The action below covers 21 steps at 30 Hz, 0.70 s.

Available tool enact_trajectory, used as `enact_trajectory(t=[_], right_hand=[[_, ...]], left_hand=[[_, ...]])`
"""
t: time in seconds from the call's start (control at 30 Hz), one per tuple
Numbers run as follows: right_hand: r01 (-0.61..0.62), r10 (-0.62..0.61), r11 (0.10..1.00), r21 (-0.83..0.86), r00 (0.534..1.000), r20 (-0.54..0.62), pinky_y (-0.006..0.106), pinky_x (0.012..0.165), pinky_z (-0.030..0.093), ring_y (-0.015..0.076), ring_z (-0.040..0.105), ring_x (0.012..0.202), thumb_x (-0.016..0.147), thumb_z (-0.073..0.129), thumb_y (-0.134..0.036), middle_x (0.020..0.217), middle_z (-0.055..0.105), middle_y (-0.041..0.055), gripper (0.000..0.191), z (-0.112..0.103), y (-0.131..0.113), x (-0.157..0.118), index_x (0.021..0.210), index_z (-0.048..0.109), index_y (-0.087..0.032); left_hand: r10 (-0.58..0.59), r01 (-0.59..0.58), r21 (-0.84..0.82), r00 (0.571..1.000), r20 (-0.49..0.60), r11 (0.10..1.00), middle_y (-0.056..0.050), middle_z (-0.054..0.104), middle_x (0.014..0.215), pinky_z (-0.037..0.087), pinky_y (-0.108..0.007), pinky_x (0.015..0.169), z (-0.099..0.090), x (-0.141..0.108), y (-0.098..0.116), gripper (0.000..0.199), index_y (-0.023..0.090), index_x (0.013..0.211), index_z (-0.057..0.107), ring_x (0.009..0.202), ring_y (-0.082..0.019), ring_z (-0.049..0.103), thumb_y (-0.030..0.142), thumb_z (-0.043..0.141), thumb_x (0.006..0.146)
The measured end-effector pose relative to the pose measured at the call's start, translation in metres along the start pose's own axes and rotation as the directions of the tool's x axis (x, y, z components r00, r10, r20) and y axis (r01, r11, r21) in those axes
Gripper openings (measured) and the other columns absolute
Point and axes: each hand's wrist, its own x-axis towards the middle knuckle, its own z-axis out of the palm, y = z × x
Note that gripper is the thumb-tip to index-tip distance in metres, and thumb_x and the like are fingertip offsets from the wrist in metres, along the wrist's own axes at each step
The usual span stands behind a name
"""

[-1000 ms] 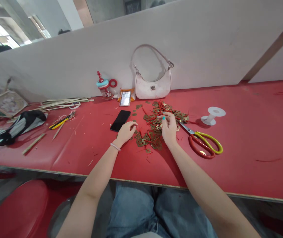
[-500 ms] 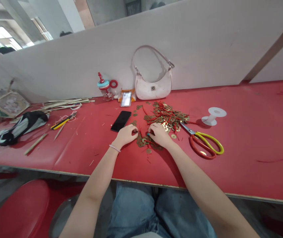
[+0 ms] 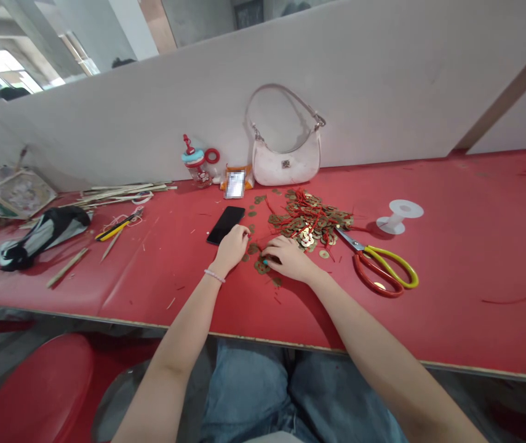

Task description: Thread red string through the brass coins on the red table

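On the red table point(image 3: 466, 246) lies a pile of brass-coloured coins with red cords point(image 3: 311, 215). My left hand point(image 3: 234, 245) is closed in a pinch beside the black phone point(image 3: 226, 225); a bit of red shows at its fingertips, too small to name. Curled over a smaller group of coins point(image 3: 261, 266), my right hand point(image 3: 286, 258) has its fingertips bent down among them, and what they hold is hidden. Scissors with one red and one yellow handle point(image 3: 378, 267) lie right of the pile, their tips touching it.
A white spool point(image 3: 400, 216) stands at the right. Against the partition are a pale handbag point(image 3: 285, 161), a cup point(image 3: 197, 167) and an orange packet point(image 3: 248, 177). Farther left lie a yellow cutter point(image 3: 114, 230), thin sticks point(image 3: 119, 193) and a black-and-grey pouch point(image 3: 50, 234).
My left hand has drawn back slightly left and up. My right hand has shifted left and down, now covering more of the small coin group.
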Motion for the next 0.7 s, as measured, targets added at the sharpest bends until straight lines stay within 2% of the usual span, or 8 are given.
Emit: enact_trajectory(t=[0.13, 0.27, 0.37, 0.43, 0.5, 0.6, 0.7], right_hand=[[-0.029, 0.029, 0.999, -0.022, 1.0, 0.0, 0.032, 0.077, 0.031, 0.0176, 0.048, 0.087, 0.081, 0.049, -0.024, 0.082, 0.06, 0.0044, 0.015, 0.001, 0.0, 0.001, 0.076, 0.063, -0.02], [-0.099, 0.096, 0.994, -0.05, 0.994, -0.056, 0.031, 0.074, 0.034, 0.0175, 0.048, 0.081, 0.081, 0.049, -0.025, 0.077, 0.059, 0.0054, 0.019, 0.002, 0.004, 0.004, 0.067, 0.06, -0.018], [-0.164, 0.163, 0.986, 0.002, 0.976, -0.144, 0.03, 0.072, 0.037, 0.0182, 0.049, 0.079, 0.079, 0.051, -0.023, 0.079, 0.06, 0.0055, 0.014, 0.004, 0.008, 0.004, 0.089, 0.06, -0.018], [-0.199, 0.205, 0.979, 0.051, 0.955, -0.216, 0.03, 0.072, 0.039, 0.0191, 0.051, 0.08, 0.077, 0.052, -0.02, 0.082, 0.061, 0.0058, 0.033, 0.006, 0.01, 0.004, 0.11, 0.053, -0.017], [-0.206, 0.217, 0.976, 0.073, 0.942, -0.255, 0.032, 0.074, 0.041, 0.02, 0.052, 0.082, 0.076, 0.053, -0.017, 0.086, 0.062, 0.0068, 0.043, 0.008, 0.013, 0.004, 0.119, 0.048, -0.017], [-0.184, 0.201, 0.979, 0.088, 0.946, -0.253, 0.034, 0.075, 0.042, 0.021, 0.054, 0.083, 0.077, 0.051, -0.016, 0.085, 0.063, 0.008, 0.027, 0.009, 0.015, 0.005, 0.102, 0.06, -0.018], [-0.161, 0.218, 0.963, 0.217, 0.938, -0.269, 0.034, 0.076, 0.043, 0.0203, 0.055, 0.082, 0.079, 0.047, -0.015, 0.083, 0.065, 0.0082, 0.019, 0.004, 0.012, 0.006, 0.086, 0.064, -0.017]], left_hand=[[-0.034, 0.02, -0.107, 0.991, -0.132, 0.994, -0.006, 0.052, 0.09, 0.042, -0.028, 0.08, 0.0, 0.003, -0.001, 0.012, 0.017, 0.088, 0.048, 0.086, -0.015, 0.051, 0.018, 0.037, 0.085], [0.007, -0.047, -0.236, 0.986, -0.167, 0.971, -0.005, 0.051, 0.085, 0.042, -0.027, 0.078, -0.001, 0.003, 0.002, 0.01, 0.017, 0.085, 0.047, 0.079, -0.013, 0.05, 0.02, 0.038, 0.086], [0.049, -0.097, -0.347, 0.988, -0.144, 0.933, -0.005, 0.051, 0.085, 0.042, -0.026, 0.076, -0.002, 0.001, 0.007, 0.011, 0.016, 0.088, 0.048, 0.077, -0.012, 0.05, 0.022, 0.039, 0.086], [0.09, -0.129, -0.412, 0.989, -0.113, 0.902, -0.005, 0.052, 0.087, 0.043, -0.026, 0.075, -0.004, -0.001, 0.012, 0.011, 0.016, 0.089, 0.049, 0.077, -0.012, 0.05, 0.022, 0.04, 0.085], [0.146, -0.164, -0.465, 0.987, -0.074, 0.87, -0.005, 0.053, 0.087, 0.043, -0.026, 0.076, -0.005, -0.004, 0.018, 0.011, 0.016, 0.088, 0.049, 0.077, -0.012, 0.051, 0.022, 0.041, 0.085], [0.226, -0.192, -0.517, 0.974, 0.003, 0.834, -0.004, 0.055, 0.084, 0.043, -0.025, 0.076, -0.008, -0.008, 0.028, 0.012, 0.016, 0.084, 0.051, 0.078, -0.012, 0.052, 0.025, 0.043, 0.085], [0.251, -0.187, -0.547, 0.967, 0.043, 0.816, -0.004, 0.056, 0.085, 0.042, -0.025, 0.077, -0.008, -0.009, 0.033, 0.014, 0.016, 0.085, 0.053, 0.079, -0.013, 0.052, 0.026, 0.044, 0.085]])
